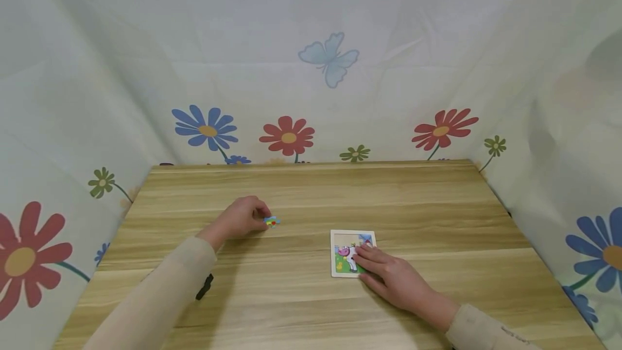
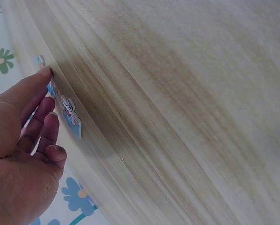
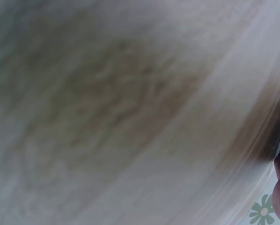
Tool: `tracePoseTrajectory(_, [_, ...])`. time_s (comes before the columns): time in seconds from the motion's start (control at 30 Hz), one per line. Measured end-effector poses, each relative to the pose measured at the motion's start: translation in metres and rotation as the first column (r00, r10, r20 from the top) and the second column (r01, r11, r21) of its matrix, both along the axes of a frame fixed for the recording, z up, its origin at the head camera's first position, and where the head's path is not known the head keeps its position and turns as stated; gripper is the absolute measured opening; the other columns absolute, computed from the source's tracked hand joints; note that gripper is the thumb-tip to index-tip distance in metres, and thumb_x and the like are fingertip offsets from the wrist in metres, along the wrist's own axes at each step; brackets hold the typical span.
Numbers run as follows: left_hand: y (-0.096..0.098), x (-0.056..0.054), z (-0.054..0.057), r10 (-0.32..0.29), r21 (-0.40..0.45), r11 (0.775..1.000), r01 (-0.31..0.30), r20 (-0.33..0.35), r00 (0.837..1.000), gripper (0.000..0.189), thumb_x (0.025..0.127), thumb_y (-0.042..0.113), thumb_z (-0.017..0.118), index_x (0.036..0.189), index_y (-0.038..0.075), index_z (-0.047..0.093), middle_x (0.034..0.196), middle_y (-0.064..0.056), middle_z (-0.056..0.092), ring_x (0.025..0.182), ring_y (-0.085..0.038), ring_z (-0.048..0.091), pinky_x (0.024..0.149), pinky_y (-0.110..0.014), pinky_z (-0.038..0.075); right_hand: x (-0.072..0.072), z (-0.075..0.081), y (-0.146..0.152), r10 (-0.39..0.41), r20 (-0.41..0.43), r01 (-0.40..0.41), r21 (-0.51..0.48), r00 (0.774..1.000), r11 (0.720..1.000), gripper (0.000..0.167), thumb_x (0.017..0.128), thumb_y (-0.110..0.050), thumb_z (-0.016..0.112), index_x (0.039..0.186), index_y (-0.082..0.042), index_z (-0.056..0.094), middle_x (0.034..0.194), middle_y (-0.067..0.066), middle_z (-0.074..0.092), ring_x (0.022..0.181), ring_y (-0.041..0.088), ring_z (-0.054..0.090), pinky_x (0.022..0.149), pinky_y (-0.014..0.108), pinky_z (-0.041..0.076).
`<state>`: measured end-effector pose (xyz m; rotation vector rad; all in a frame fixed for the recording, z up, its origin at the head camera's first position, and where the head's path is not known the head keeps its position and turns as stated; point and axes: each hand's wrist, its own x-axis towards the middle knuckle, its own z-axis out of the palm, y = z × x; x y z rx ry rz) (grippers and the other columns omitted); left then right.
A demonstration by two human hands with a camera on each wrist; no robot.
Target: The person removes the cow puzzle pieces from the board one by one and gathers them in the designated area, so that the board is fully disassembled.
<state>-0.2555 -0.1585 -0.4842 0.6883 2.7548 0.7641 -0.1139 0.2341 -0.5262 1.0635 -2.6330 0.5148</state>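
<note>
The framed puzzle [image 1: 333, 255], serving as reference, is lying flat on the wood-grain table [image 1: 291, 307] and showing a cow [image 1: 351, 254] within its pale rim. The right hand [image 1: 394, 281] is resting on the puzzle's right side, its fingers extending close together and partly covering the picture. To the left of the puzzle and slightly beyond it, the left hand [image 1: 241, 217] is pinching a small multicoloured puzzle piece [image 1: 274, 222] between thumb and fingertips. The left wrist view is showing coloured pieces [image 2: 72, 120] around those fingertips; how many the grip is taking in cannot be told. Beyond the puzzle, a flower-printed cloth [image 1: 389, 91] is hanging behind the table.
</note>
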Motion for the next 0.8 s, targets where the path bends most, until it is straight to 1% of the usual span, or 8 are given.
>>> tracePoseTrajectory(0.1, [-0.001,-0.001,0.0,-0.009,-0.001,1.0,0.009,-0.01,1.0,0.022,0.076,0.017,0.08,0.094,0.01,0.07,0.089,-0.001,0.063,0.084,-0.021,0.057,0.081,-0.038,0.046,0.0,-0.001,0.0,0.004,-0.014,-0.004,-0.005,1.0,1.0,0.044,0.088,-0.027,0.067,0.129,-0.012,0.06,0.136,0.006,0.052,0.125,0.024,0.047,0.093,0.043,0.044])
tracePoseTrajectory(0.2, [-0.001,0.0,0.002,-0.001,-0.002,1.0,0.001,0.004,1.0,0.023,0.076,0.018,0.08,0.095,0.01,0.071,0.09,-0.001,0.063,0.084,-0.021,0.056,0.08,-0.037,0.046,-0.001,-0.002,0.0,0.005,-0.024,-0.005,-0.009,1.0,1.0,0.044,0.088,-0.027,0.068,0.128,-0.012,0.06,0.135,0.006,0.053,0.125,0.025,0.048,0.093,0.043,0.044])
tracePoseTrajectory(0.37, [0.002,-0.001,0.01,0.029,0.01,1.0,-0.029,0.026,0.999,0.023,0.078,0.019,0.079,0.098,0.013,0.07,0.091,0.002,0.062,0.082,-0.018,0.055,0.076,-0.034,0.047,-0.001,-0.002,0.0,0.001,-0.029,-0.001,0.0,1.0,1.0,0.045,0.088,-0.028,0.068,0.129,-0.013,0.06,0.136,0.006,0.052,0.125,0.024,0.047,0.094,0.042,0.044])
tracePoseTrajectory(0.53, [0.012,-0.004,0.022,0.023,0.021,1.0,-0.023,0.02,1.0,0.024,0.08,0.022,0.077,0.101,0.014,0.07,0.089,0.006,0.061,0.077,-0.015,0.054,0.071,-0.032,0.048,-0.001,-0.002,0.0,-0.005,-0.021,0.005,0.002,1.0,1.0,0.045,0.088,-0.029,0.067,0.13,-0.014,0.059,0.137,0.005,0.052,0.126,0.023,0.047,0.094,0.042,0.044])
tracePoseTrajectory(0.63, [0.02,-0.005,0.028,0.008,0.018,1.0,-0.008,0.014,1.0,0.026,0.079,0.023,0.078,0.102,0.013,0.071,0.09,0.006,0.061,0.077,-0.015,0.055,0.073,-0.033,0.048,-0.001,-0.001,0.0,0.0,-0.02,0.0,-0.002,1.0,1.0,0.045,0.088,-0.028,0.067,0.13,-0.013,0.059,0.136,0.006,0.052,0.126,0.023,0.047,0.094,0.042,0.043])
tracePoseTrajectory(0.73, [0.027,-0.005,0.03,-0.006,0.016,1.0,0.006,0.004,1.0,0.027,0.079,0.022,0.078,0.102,0.011,0.071,0.09,0.005,0.062,0.079,-0.015,0.054,0.075,-0.034,0.048,0.0,-0.001,0.0,0.005,-0.024,-0.005,-0.002,1.0,1.0,0.044,0.088,-0.028,0.067,0.129,-0.012,0.059,0.136,0.007,0.052,0.125,0.024,0.048,0.094,0.043,0.043])
tracePoseTrajectory(0.8, [0.033,-0.005,0.03,-0.005,0.025,1.0,0.005,0.008,1.0,0.027,0.078,0.021,0.079,0.102,0.011,0.071,0.09,0.004,0.063,0.08,-0.015,0.054,0.076,-0.034,0.048,0.0,0.0,0.0,0.008,-0.023,-0.009,-0.005,1.0,1.0,0.044,0.088,-0.027,0.067,0.129,-0.011,0.06,0.135,0.007,0.053,0.125,0.025,0.048,0.094,0.043,0.044])
